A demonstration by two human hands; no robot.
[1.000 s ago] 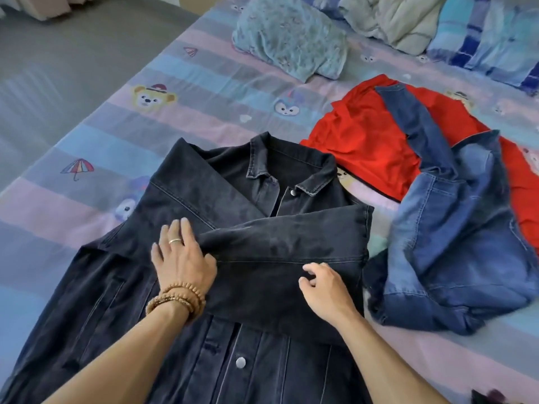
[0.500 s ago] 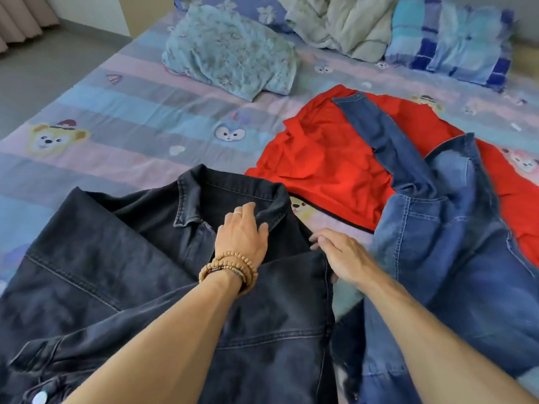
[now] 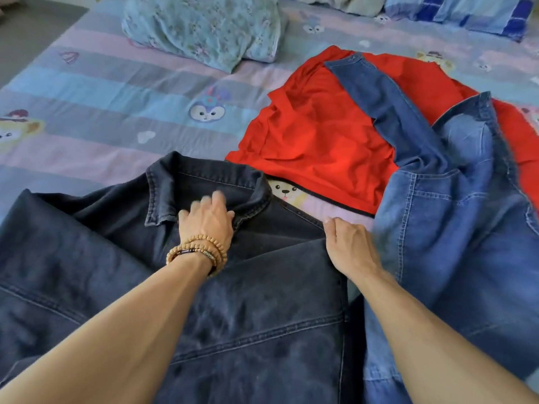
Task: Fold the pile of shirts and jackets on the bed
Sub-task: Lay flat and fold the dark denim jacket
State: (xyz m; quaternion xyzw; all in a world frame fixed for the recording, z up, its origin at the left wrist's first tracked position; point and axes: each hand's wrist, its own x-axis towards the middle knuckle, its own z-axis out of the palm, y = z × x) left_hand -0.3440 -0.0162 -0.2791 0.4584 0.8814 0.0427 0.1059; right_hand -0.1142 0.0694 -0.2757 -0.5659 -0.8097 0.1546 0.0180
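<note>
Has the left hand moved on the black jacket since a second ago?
Yes. The left hand went from the folded sleeve up to the collar of the black jacket, now resting beside it.

left grip (image 3: 207,215) flat, right grip (image 3: 345,243) curled, pinching.

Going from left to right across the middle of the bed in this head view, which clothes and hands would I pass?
Black denim jacket → left hand → right hand → blue denim jacket.
</note>
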